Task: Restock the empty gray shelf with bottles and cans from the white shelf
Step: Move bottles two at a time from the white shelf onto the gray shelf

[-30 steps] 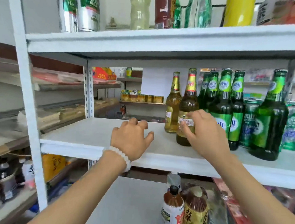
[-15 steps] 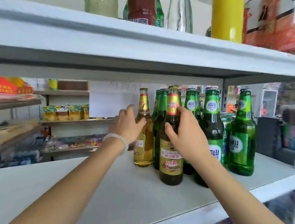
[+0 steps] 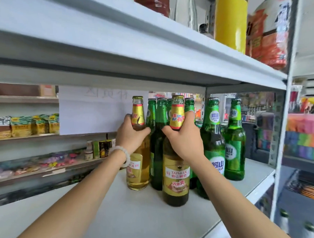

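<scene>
Grasping two bottles on the white shelf (image 3: 130, 216): left hand (image 3: 131, 136) wraps the shoulder of the clear bottle (image 3: 138, 169), golden liquid, gold neck foil, label partly hidden by the wrist. Right hand (image 3: 183, 139) clasps the neck base of the brown bottle (image 3: 176, 181), gold label reading TAISHAN; forefinger raised along the foil. Both bottles stand upright on the board, brown one nearer the front edge. White bead bracelet (image 3: 123, 154) on the left wrist.
Green bottles (image 3: 212, 152): several, upright, just behind and to the right; rear ones largely hidden, count uncertain. Cans behind them barely visible.
Upper board: yellow container (image 3: 230, 23), red packet (image 3: 269, 37), glass items, all cut off at top.
White paper sheet (image 3: 91, 112) behind, writing faint, illegible.
Background shelves at left: small packets, blurred.
</scene>
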